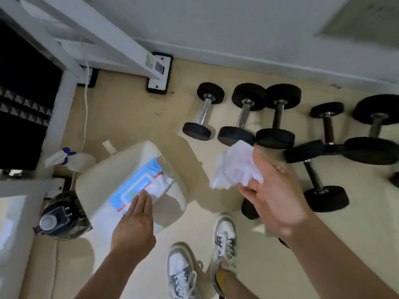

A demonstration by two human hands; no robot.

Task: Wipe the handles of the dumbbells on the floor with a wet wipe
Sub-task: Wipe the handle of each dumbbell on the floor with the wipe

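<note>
Several black dumbbells with metal handles lie on the beige floor by the wall, among them a small one [203,111], two side by side [243,115] [277,116], and one nearer me [315,176]. My right hand [272,190] pinches a crumpled white wet wipe [236,167] in the air, short of the dumbbells. My left hand [135,221] presses flat, fingers straight, on a blue-and-white wet wipe pack [138,186] that lies on a white stool [103,180]. Another wipe sticks out of the pack's opening.
A spray bottle [71,159] lies on the floor left of the stool. A dark water bottle [60,216] stands at the stool's near left. White machine frame legs [158,83] stand at the back left. My two sneakers [224,238] are below.
</note>
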